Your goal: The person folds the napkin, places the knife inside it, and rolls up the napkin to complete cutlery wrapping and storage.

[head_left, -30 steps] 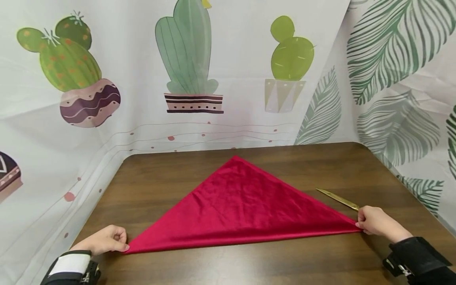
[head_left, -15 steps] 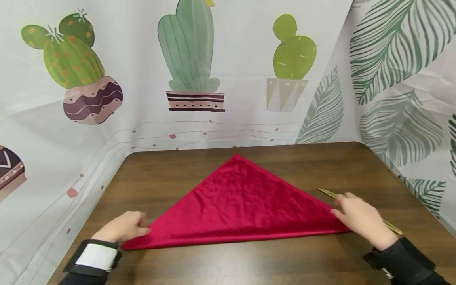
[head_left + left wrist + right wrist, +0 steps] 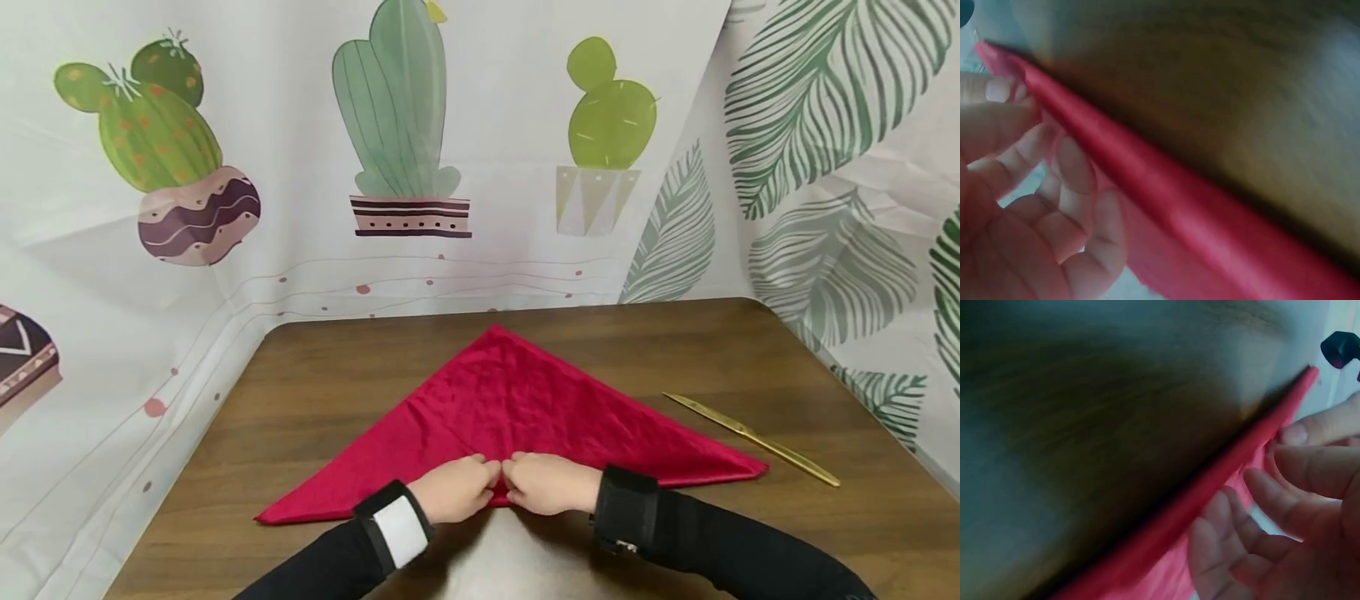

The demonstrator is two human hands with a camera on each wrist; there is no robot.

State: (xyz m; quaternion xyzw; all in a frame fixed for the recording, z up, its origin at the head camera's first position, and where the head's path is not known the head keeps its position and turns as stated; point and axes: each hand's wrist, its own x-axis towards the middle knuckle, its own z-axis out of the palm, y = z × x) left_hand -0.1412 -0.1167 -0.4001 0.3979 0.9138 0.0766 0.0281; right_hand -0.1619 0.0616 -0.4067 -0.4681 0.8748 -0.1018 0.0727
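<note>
From the head view I see my left hand (image 3: 456, 487) and right hand (image 3: 546, 483) side by side at the middle of the cloth's (image 3: 525, 408) near edge, mid-worktop (image 3: 315, 383), a gold knife (image 3: 750, 435) toward the right edge. On the left wrist view, my fingers (image 3: 1075, 169) curl under the fold, pinching it. On the right wrist view, the fingers (image 3: 1310, 465) pinch it likewise.

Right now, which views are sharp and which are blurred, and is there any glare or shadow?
Head view: sharp and evenly lit; soft sheen on the wooden table, a pale glare patch by the wrists, the red cloth and gold knife crisp. Left wrist view: blurred, the left hand and cloth fold smeared, dark shadow along the fold. Right wrist view: likewise soft, the right hand out of focus.
</note>
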